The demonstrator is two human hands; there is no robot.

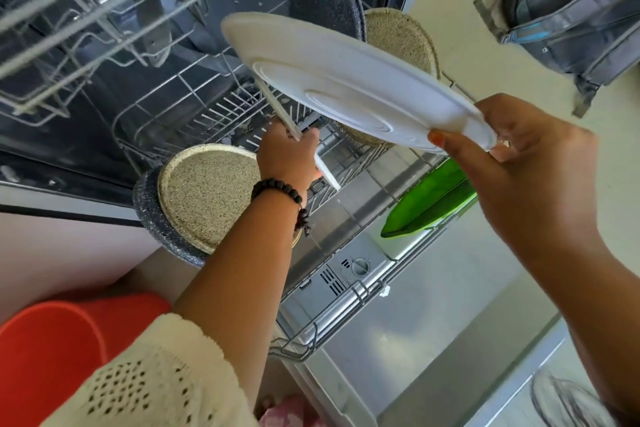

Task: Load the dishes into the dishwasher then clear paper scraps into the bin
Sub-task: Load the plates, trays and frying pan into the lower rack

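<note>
Here the lower rack [214, 104] fills mid-frame; above it, right hand [512, 163] pinches the white plate [339, 80] by its rim (stiff, breakable, likely slick), while left hand [291, 156] grips a thin white plate [325, 173] edge-on.

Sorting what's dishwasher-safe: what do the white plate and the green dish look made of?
White plate: probably matte plastic or melamine; thin rim, moulded rings, dull sheen. Green dish: translucent, glossy, so glass or clear plastic; cannot tell which.
</note>
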